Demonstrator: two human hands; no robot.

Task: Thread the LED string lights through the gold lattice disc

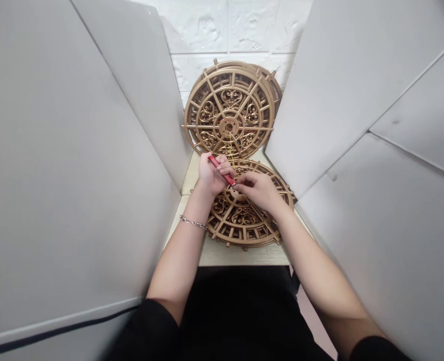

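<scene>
My left hand [214, 174] is closed around a slim red pen-like tool [222, 170], which slants down to the right. Fingertips of my right hand [257, 189] are pinched together at the tool's lower end; whatever they hold there is too small to make out. Both hands are above a gold openwork wheel [244, 233] with scroll patterns, lying flat on the pale tabletop. Behind it, a second gold wheel [231, 108] leans upright, with others stacked at its back. A thin yellow wire [231, 144] runs from its hub down toward my hands.
Grey-white panels [75, 150] close in on the left, and similar panels [357, 125] on the right. A white brick-patterned wall [244, 25] stands at the back. The pale tabletop [222, 255] is narrow, with its front edge near my body.
</scene>
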